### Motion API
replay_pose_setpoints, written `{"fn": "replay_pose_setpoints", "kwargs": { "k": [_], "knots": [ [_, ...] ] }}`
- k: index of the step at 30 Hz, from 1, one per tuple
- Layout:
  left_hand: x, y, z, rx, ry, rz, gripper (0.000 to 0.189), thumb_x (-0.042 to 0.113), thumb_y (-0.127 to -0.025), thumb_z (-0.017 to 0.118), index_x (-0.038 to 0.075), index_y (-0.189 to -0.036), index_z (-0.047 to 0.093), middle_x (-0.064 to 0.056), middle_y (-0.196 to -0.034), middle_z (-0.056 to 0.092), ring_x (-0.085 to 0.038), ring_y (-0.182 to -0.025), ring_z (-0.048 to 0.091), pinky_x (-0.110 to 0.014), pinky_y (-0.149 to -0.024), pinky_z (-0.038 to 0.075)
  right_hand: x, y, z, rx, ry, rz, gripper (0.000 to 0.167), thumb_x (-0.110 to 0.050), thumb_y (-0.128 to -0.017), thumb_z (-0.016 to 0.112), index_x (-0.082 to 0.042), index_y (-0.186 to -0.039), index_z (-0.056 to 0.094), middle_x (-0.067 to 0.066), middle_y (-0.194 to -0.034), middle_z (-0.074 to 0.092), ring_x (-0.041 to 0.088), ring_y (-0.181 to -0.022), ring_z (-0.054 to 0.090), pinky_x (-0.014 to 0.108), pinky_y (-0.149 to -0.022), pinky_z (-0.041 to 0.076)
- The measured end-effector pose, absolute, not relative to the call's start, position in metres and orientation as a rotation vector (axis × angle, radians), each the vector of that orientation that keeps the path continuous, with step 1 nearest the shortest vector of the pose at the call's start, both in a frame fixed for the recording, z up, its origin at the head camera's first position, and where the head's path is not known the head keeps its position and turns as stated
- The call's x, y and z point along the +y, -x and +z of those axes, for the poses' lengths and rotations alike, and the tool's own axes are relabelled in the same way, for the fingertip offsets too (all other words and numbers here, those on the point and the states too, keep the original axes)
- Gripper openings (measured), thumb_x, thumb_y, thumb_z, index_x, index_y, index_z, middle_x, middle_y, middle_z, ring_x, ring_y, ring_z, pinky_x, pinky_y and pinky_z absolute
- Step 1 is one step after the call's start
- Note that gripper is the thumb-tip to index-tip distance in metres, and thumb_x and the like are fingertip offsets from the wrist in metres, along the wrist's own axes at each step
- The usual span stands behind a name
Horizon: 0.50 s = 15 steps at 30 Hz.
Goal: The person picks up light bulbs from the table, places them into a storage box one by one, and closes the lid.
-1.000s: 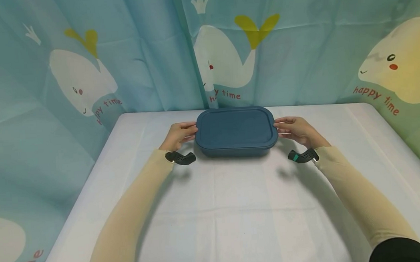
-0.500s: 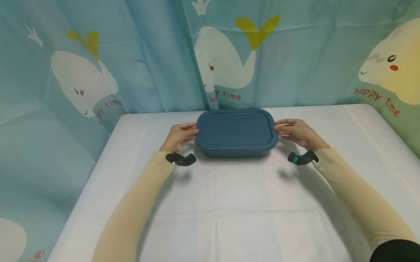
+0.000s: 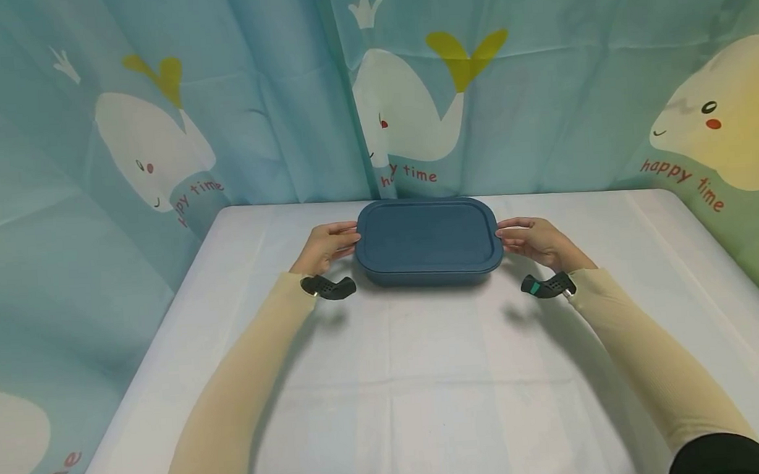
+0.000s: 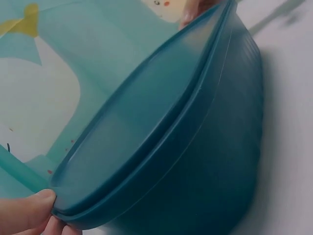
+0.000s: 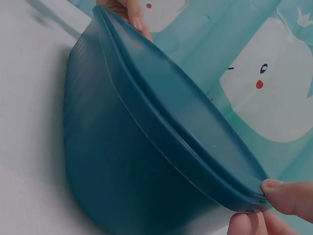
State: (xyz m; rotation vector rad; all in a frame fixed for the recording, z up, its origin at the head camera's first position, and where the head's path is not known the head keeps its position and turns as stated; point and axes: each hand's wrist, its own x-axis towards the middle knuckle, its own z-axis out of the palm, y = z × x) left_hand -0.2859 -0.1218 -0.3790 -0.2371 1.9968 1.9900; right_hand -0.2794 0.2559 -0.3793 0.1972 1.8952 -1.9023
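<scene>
A dark blue rectangular food container (image 3: 430,279) with rounded corners sits near the far edge of the table in the head view. Its matching flat lid (image 3: 427,234) lies on top and looks seated all round. At the container's left end my left hand (image 3: 323,246) pinches the lid's rim, thumb at the edge and fingertips beneath, as the left wrist view shows. My right hand (image 3: 543,243) pinches the rim at the opposite end in the same way, seen closely in the right wrist view. Whatever is inside the container is hidden.
A white cloth covers the table (image 3: 415,394). Behind its far edge hangs a blue-green curtain (image 3: 279,91) printed with whales, which also runs along the left and right sides. Black straps (image 3: 333,288) are on both wrists.
</scene>
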Motion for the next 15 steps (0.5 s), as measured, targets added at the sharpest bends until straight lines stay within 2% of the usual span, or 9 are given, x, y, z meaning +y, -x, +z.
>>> {"fn": "replay_pose_setpoints", "kwargs": {
  "k": [3,9,11,15],
  "knots": [
    [-0.1224,0.2853,-0.3798,2.002,0.235,1.991,0.046,0.003,-0.091,0.058,0.002,-0.136,0.048,-0.015,-0.137,0.05,-0.003,-0.088,0.058,-0.027,-0.097,0.05,0.255,0.2789,-0.3786,1.88,-0.199,-1.913,0.014,-0.006,-0.091,0.059,-0.019,-0.086,0.063,-0.009,-0.077,0.067,0.004,-0.072,0.065,0.016,-0.07,0.055],
    [-0.1212,0.2847,-0.3809,1.98,0.285,2.008,0.047,0.004,-0.09,0.059,0.004,-0.136,0.048,-0.013,-0.134,0.052,0.001,-0.077,0.059,-0.013,-0.071,0.053,0.2558,0.2776,-0.3796,1.835,-0.214,-1.93,0.012,-0.007,-0.093,0.057,-0.017,-0.089,0.061,-0.008,-0.077,0.067,0.004,-0.071,0.065,0.016,-0.07,0.055],
    [-0.1209,0.2845,-0.3813,1.942,0.314,2.033,0.047,0.003,-0.09,0.06,0.004,-0.136,0.049,-0.009,-0.125,0.058,0.002,-0.073,0.06,-0.012,-0.066,0.052,0.2564,0.2776,-0.3806,1.798,-0.215,-1.951,0.013,-0.006,-0.093,0.056,-0.017,-0.088,0.062,-0.007,-0.077,0.068,0.005,-0.07,0.065,0.016,-0.069,0.055],
    [-0.1221,0.2843,-0.3823,1.863,0.359,2.075,0.048,0.002,-0.09,0.059,0.003,-0.136,0.048,0.004,-0.093,0.063,0.002,-0.065,0.061,-0.011,-0.062,0.052,0.2571,0.2783,-0.3824,1.728,-0.215,-1.993,0.016,-0.005,-0.093,0.054,-0.016,-0.087,0.063,-0.005,-0.078,0.068,0.005,-0.071,0.064,0.017,-0.068,0.054]
  ]
}}
